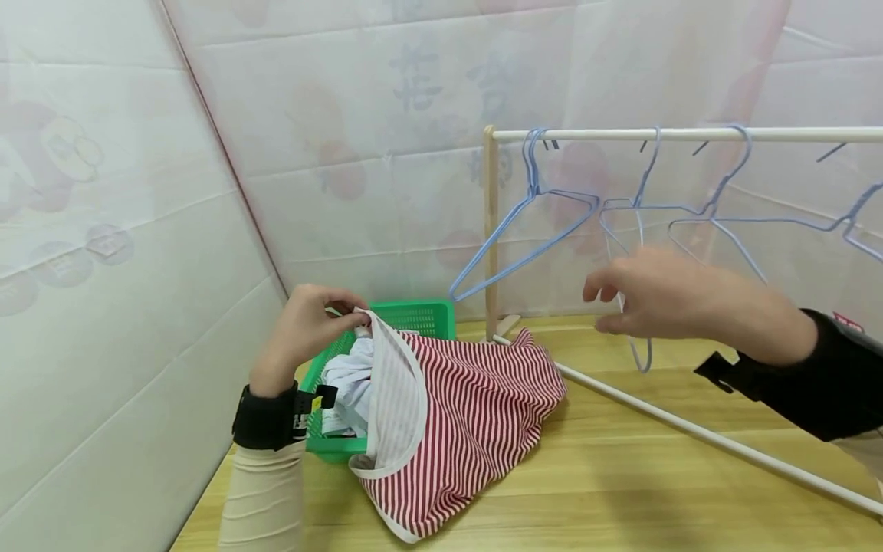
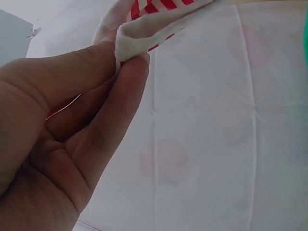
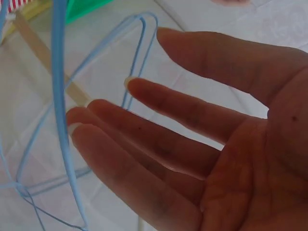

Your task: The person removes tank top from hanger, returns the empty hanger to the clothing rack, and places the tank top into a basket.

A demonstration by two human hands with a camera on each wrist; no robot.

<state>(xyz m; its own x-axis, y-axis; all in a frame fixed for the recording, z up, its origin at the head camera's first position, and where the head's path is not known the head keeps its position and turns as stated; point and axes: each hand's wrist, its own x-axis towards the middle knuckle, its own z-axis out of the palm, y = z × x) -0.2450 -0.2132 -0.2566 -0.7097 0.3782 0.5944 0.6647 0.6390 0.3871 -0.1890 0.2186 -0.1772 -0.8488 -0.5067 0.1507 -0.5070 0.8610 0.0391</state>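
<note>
In the head view my left hand (image 1: 303,330) pinches the white-trimmed edge of a red-and-white striped shirt (image 1: 476,406). The shirt slopes down from those fingers over the basket's edge onto the table. Up close in the left wrist view, thumb and fingertips of the left hand (image 2: 72,120) squeeze the white trim of the shirt (image 2: 161,6). My right hand (image 1: 669,295) is raised before the hangers, its fingers loosely bent around nothing. The right wrist view shows the right hand (image 3: 192,139) with spread fingers near a blue hanger (image 3: 58,96); whether they touch cannot be told.
A green basket (image 1: 447,318) with white clothes (image 1: 352,376) stands behind the shirt. Several blue hangers (image 1: 490,241) hang from a white rail (image 1: 607,135) on a wooden post (image 1: 491,222). A white rod (image 1: 690,428) runs low across the wooden table (image 1: 552,491). Pale sheeting (image 1: 386,215) encloses the space.
</note>
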